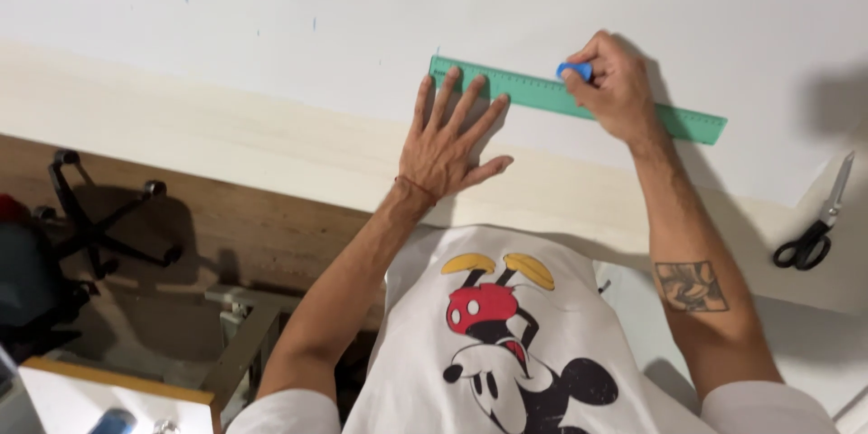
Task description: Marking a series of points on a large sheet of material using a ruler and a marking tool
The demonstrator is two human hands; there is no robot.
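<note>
- Green ruler (542,90): a long, flat plastic rule lying on the white sheet (271,18). Its long axis runs from upper left to lower right, crossing in front of both hands; one end sits just beyond the left fingertips, the other extends well past the right wrist.
- Left hand (449,140): spread flat, palm down, fingers splayed and extended. The fingertips rest on the ruler's left portion and pin it to the sheet; nothing is grasped. The palm lies on the near side of the ruler, on the sheet.
- Right hand (615,90): curled closed around a small blue marker or chalk piece (575,70), of which only the blue end shows between thumb and fingers. The blue end sits at the ruler's far edge, roughly midway along its length; the hand itself overlaps the ruler and hides that stretch of it.
- Relation of hands to ruler: both hands touch it; the left holds its near end, the right works to the right of the left hand, along the same edge. The two hands are near each other but apart.
- Scissors (818,226): black-handled, blades pointing away, lying on the pale table edge (226,136) well to the right of the right forearm, untouched.
- Office chair base (99,217): on the floor, far to the left of the left arm, below table level.
</note>
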